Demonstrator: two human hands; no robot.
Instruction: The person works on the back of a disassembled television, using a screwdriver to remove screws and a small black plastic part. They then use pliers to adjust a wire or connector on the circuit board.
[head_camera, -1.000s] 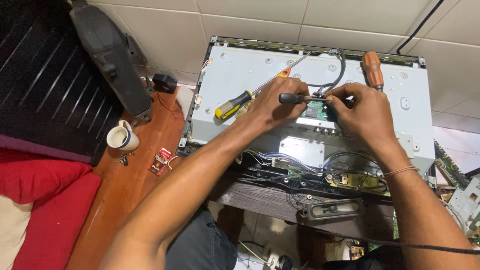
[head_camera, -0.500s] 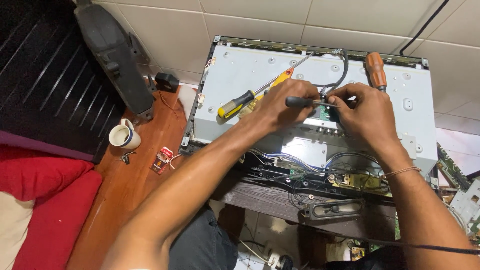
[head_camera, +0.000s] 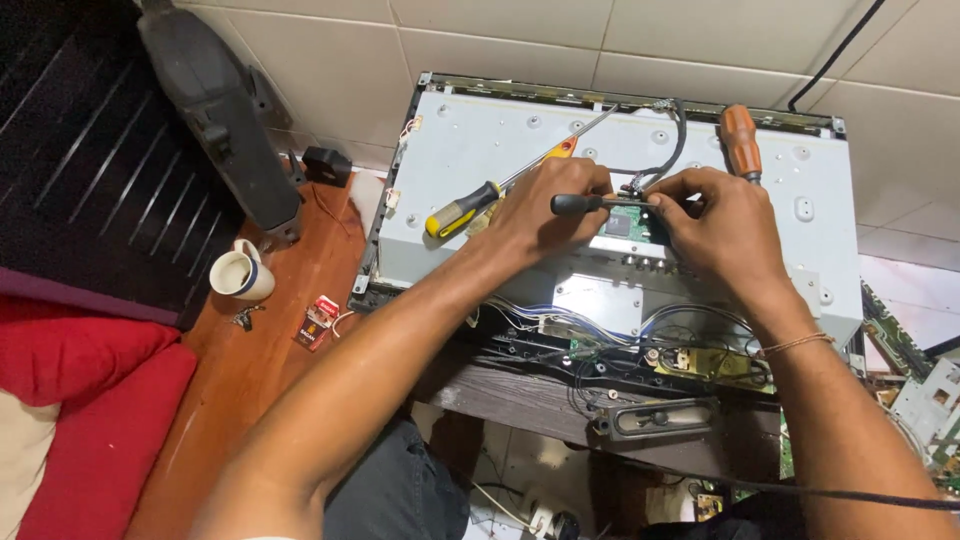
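Observation:
A grey metal back panel of a flat screen (head_camera: 480, 150) lies face down on a dark table. My left hand (head_camera: 545, 210) grips a black-handled tool (head_camera: 575, 204) held sideways over a small green circuit board (head_camera: 625, 225) at the panel's middle. My right hand (head_camera: 720, 225) pinches the tool's tip end and the wires at the board. A yellow and black screwdriver (head_camera: 470, 205) lies on the panel left of my left hand. An orange-handled screwdriver (head_camera: 741, 140) lies just behind my right hand.
A black cable (head_camera: 675, 140) loops on the panel. Bundled wires, a small board (head_camera: 700, 362) and a long black speaker (head_camera: 655, 418) sit at the panel's near edge. A white cup (head_camera: 240, 275) and small red packet (head_camera: 318, 320) rest on the wooden surface left. A red cushion (head_camera: 70, 400) lies lower left.
Both hands stay at the circuit board. The black-handled tool has shifted slightly in my left hand; the view moved a little.

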